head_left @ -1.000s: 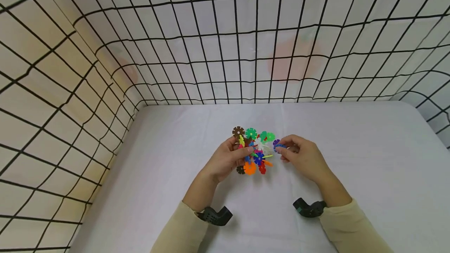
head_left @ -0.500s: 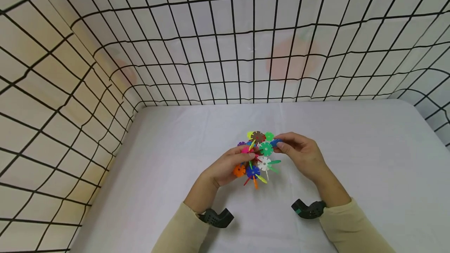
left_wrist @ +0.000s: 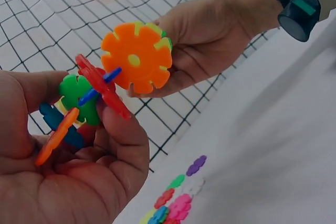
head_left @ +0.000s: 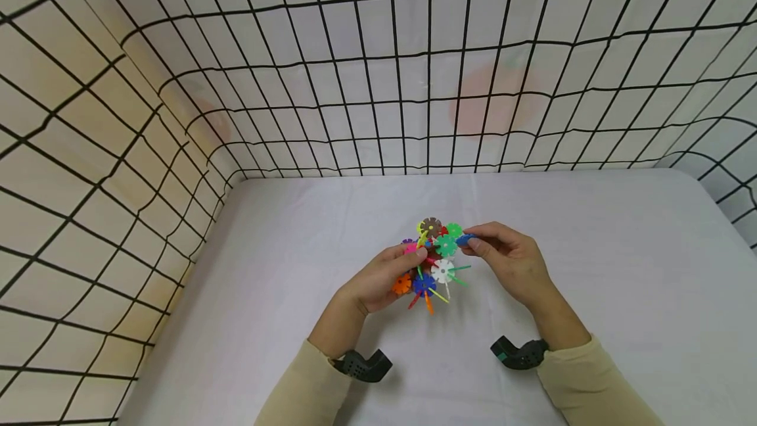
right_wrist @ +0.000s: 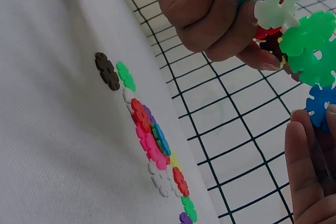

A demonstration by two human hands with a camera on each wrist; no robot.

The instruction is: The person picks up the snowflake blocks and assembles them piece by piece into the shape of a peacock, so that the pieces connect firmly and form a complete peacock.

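Observation:
My left hand (head_left: pixel 372 281) grips a cluster of interlocking snowflake discs (head_left: pixel 443 271) in many colours, raised over the table. Its thumb presses on the near side, and the fingers behind are partly hidden. Between thumb and fingertips, my right hand (head_left: pixel 511 261) pinches a blue snowflake disc (right_wrist: pixel 320 106) right at the edge of a green disc (right_wrist: pixel 310 45) on the cluster's right side. In the left wrist view, an orange disc (left_wrist: pixel 134 59) and a red disc (left_wrist: pixel 102 85) stick out from the cluster in front of the left palm.
Several loose snowflake discs, among them a brown disc (right_wrist: pixel 107 71) and a pink disc (right_wrist: pixel 152 148), lie on the white tabletop (head_left: pixel 284 268). A black wire grid (head_left: pixel 408 84) rises behind and along the sides. Both wrists wear a black camera (head_left: pixel 363 365).
My left hand has turned the cluster, so the white and dark blue discs now face down toward me. The right hand has brought the blue disc in against the green discs.

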